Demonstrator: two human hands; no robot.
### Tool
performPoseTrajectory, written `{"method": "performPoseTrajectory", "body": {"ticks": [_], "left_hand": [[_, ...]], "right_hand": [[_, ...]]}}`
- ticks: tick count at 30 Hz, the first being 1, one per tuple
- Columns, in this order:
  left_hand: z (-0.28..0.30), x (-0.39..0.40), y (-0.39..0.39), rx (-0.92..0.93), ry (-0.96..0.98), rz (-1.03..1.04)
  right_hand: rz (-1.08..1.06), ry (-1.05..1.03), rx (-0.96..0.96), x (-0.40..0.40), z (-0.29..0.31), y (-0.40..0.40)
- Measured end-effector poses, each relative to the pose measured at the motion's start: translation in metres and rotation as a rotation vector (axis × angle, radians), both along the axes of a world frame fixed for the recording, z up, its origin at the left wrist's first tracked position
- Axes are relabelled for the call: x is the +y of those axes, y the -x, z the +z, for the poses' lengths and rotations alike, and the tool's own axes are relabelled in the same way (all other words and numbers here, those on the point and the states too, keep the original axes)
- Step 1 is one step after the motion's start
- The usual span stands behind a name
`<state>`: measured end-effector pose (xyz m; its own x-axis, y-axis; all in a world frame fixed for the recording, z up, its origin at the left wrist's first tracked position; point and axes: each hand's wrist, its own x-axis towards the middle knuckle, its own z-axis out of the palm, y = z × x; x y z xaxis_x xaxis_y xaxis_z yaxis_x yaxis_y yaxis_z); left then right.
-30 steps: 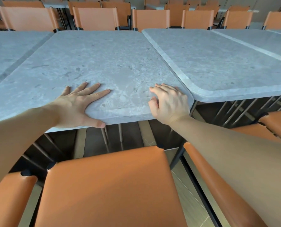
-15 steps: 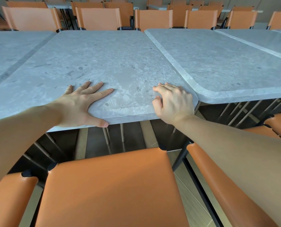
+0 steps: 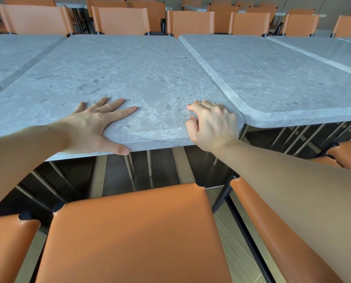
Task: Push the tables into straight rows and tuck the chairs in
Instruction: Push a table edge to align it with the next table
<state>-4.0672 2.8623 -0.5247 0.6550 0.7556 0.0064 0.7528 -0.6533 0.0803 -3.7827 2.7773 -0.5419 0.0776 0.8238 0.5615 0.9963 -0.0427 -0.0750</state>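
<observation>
A grey stone-look table (image 3: pixel 129 74) stands straight in front of me. My left hand (image 3: pixel 92 127) lies flat on its near edge with fingers spread and the thumb pressed along the front rim. My right hand (image 3: pixel 213 125) sits curled over the table's near right corner, fingers bent on top. A second grey table (image 3: pixel 282 78) lies against its right side, and the front edge of the table I hold comes nearer to me than that one's. An orange chair seat (image 3: pixel 133 231) is right below me, pulled out from the table.
A third table (image 3: pixel 11 56) adjoins on the left and a fourth (image 3: pixel 334 52) at far right. Orange chairs flank mine at left (image 3: pixel 5 248) and right (image 3: pixel 346 152). A row of orange chair backs (image 3: pixel 119 19) lines the far side, with several more behind.
Both hands keep their places on the table's near edge. The view has shifted slightly; I cannot see a clear shift of the table against its right neighbour.
</observation>
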Motion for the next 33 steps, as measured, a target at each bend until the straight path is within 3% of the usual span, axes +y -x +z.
{"method": "performPoseTrajectory", "body": {"ticks": [20,29,33], "left_hand": [[-0.017,0.049,0.000,-0.020,-0.051,-0.007],[0.017,0.024,-0.007,0.108,0.122,0.035],[0.026,0.019,-0.017,-0.038,0.174,0.113]], "right_hand": [[0.004,-0.037,-0.021,0.026,-0.003,-0.006],[0.006,-0.034,0.079,0.022,0.004,-0.004],[-0.031,0.084,0.188,0.021,0.013,-0.007]]}}
